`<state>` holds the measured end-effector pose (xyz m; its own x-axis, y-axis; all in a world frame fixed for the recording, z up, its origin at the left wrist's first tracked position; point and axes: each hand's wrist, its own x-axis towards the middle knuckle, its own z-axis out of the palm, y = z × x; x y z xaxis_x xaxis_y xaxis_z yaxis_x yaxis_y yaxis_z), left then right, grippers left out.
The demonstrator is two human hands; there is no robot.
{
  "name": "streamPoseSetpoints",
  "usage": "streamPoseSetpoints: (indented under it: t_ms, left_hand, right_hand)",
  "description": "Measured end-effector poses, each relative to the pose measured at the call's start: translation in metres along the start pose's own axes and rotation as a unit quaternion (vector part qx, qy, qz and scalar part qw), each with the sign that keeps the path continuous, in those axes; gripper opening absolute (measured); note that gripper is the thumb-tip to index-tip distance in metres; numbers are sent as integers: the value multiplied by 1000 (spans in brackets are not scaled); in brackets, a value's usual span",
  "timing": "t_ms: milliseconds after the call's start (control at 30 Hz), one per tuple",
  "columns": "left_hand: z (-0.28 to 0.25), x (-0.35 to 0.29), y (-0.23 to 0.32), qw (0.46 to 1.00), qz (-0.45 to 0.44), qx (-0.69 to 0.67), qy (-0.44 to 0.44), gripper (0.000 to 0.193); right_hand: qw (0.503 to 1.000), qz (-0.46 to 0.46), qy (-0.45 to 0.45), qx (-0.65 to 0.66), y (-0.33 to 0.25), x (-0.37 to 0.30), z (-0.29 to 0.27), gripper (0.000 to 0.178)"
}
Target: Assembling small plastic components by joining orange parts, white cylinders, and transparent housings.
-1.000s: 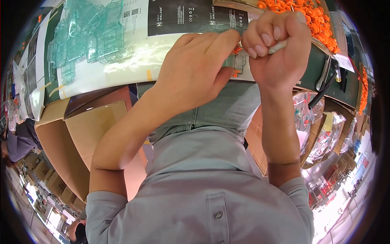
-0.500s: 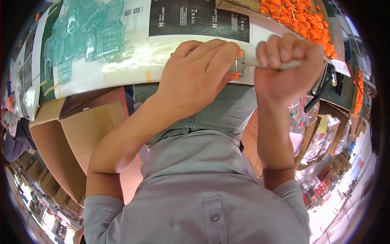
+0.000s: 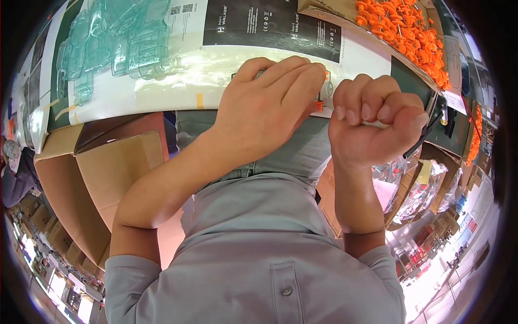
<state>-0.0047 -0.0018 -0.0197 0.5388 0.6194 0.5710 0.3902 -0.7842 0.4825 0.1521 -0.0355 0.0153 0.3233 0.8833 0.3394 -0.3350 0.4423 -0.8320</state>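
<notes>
My left hand (image 3: pixel 267 105) is curled over a small part with orange pieces (image 3: pixel 320 106) at the table's front edge. Its fingers hide most of that part; a bit of dark wire-like edge and orange shows beside the fingertips. Just to the right, my right hand (image 3: pixel 375 121) is closed in a fist, palm side up, around a tool with a pale handle (image 3: pixel 376 125). Only a sliver of the handle shows between the fingers, and its tip is hidden. Both hands are close together but apart.
Clear teal plastic shells (image 3: pixel 121 46) lie heaped on the white printed sheet (image 3: pixel 178 97) at the far left. A cardboard box of orange plastic pieces (image 3: pixel 404 32) stands at the far right. Open cardboard boxes (image 3: pixel 118 167) sit below the table's edge; bagged parts (image 3: pixel 423 183) fill those at the right.
My right hand has come nearer and turned palm up, drawing the pale-handled tool back from the part. My left hand stays over the part, slightly shifted right.
</notes>
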Motion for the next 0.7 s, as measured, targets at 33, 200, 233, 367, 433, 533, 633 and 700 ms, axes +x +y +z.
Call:
streamPoseSetpoints:
  t_ms: [33, 200, 233, 367, 433, 533, 633, 700]
  left_hand:
    - [0, 0, 0, 1000, 0, -1, -1, 53]
    - [-2, 2, 3, 1000, 2, 6, 3, 50]
    - [-2, 2, 4, 1000, -7, 1, 1, 47]
    - [-5, 1, 6, 1000, -14, 5, -15, 48]
    - [-7, 0, 6, 1000, -12, 11, -19, 50]
    - [-10, 2, 8, 998, -39, -13, -40, 56]
    - [-19, 3, 14, 998, -45, 17, -30, 59]
    - [-23, 1, 15, 998, -50, 31, -29, 61]
  right_hand:
    - [1000, 7, -14, -8, -1, 1, 0, 45]
    - [992, -16, -29, -121, 4, 3, 10, 40]
    - [992, -23, -27, -122, 4, 4, 12, 40]
    - [983, -10, -37, -177, 3, 13, 17, 35]
    - [993, 82, 3, -85, 4, 24, 15, 32]
    - [988, 129, 29, -77, -14, 31, 4, 25]
    - [977, 152, 40, -142, -31, 23, -4, 19]
    - [894, 166, -107, -402, -40, 9, -4, 22]
